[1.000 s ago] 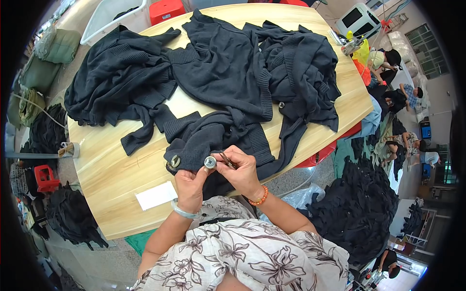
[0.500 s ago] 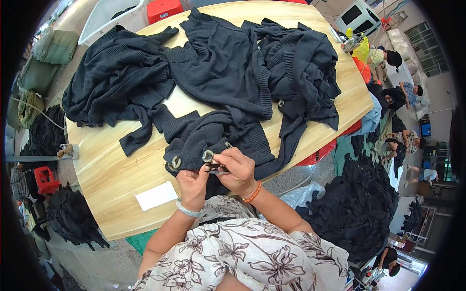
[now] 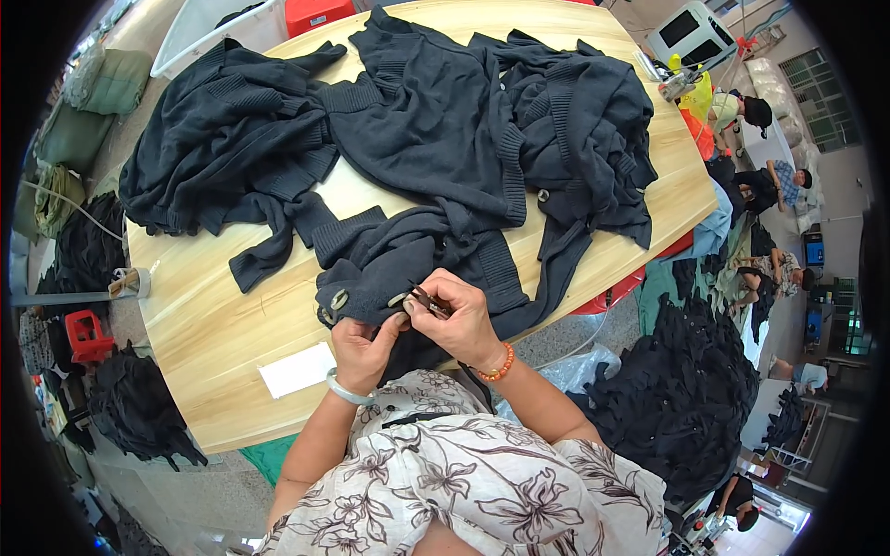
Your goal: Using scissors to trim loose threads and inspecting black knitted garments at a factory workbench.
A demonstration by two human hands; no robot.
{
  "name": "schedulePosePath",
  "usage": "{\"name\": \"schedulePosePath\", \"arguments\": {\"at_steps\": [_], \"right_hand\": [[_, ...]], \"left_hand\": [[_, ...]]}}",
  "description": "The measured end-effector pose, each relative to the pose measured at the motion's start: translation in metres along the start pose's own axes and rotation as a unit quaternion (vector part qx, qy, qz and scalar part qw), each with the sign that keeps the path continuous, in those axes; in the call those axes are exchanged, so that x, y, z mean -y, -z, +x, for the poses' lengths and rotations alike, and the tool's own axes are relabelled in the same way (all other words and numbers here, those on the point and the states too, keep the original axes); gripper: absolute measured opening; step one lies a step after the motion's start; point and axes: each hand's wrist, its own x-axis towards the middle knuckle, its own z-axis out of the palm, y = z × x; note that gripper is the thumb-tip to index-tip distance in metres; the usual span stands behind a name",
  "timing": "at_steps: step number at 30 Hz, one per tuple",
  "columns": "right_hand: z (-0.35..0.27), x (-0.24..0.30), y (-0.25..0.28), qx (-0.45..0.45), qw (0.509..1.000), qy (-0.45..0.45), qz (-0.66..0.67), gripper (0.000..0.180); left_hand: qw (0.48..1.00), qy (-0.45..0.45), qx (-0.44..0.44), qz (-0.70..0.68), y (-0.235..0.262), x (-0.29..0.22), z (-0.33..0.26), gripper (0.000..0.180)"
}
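Note:
A black knit cardigan lies bunched at the table's near edge, with large pale buttons along its front. My left hand pinches its knit edge, right under a button. In my right hand is a small pair of dark thread snips. Their blades point up and left, close against that button, and the fingers partly cover them. Another button shows on the fabric farther left. Both hands are almost touching.
More black knit garments spread over the wooden table. A white paper slip lies near its front edge. A heap of dark garments fills the floor at right. Red stools and several people stand or sit farther off.
My right hand has turned and raised the snips from below the button to beside it. The button has tilted edge-on. My left hand has shifted slightly left and keeps hold of the fabric.

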Motion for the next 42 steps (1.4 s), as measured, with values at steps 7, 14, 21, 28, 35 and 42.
{"name": "schedulePosePath", "arguments": {"at_steps": [7, 14, 21, 28, 35, 42], "right_hand": [[-0.001, 0.003, 0.007, 0.042, 0.987, -0.104, 0.111, 0.008], [-0.003, 0.019, 0.03, 0.083, 0.988, 0.03, -0.126, 0.029], [-0.004, 0.024, 0.038, 0.118, 0.943, 0.1, -0.294, 0.025], [-0.002, 0.023, 0.038, 0.131, 0.926, 0.128, -0.33, 0.026], [-0.004, 0.023, 0.039, 0.149, 0.914, 0.129, -0.355, 0.023], [-0.006, 0.02, 0.039, 0.14, 0.916, 0.121, -0.356, 0.021]], "left_hand": [[0.998, 0.034, 0.008, -0.057, -0.003, -0.008, 0.003, 0.019], [0.991, 0.089, -0.009, -0.098, 0.003, -0.009, 0.003, 0.018], [0.985, 0.109, -0.004, -0.134, 0.002, -0.009, 0.002, 0.017], [0.989, 0.1, 0.004, -0.109, 0.001, -0.011, 0.001, 0.017], [0.988, 0.11, 0.013, -0.106, 0.0, -0.009, 0.001, 0.016], [0.995, 0.087, 0.029, -0.036, -0.004, -0.009, 0.002, 0.016]]}}
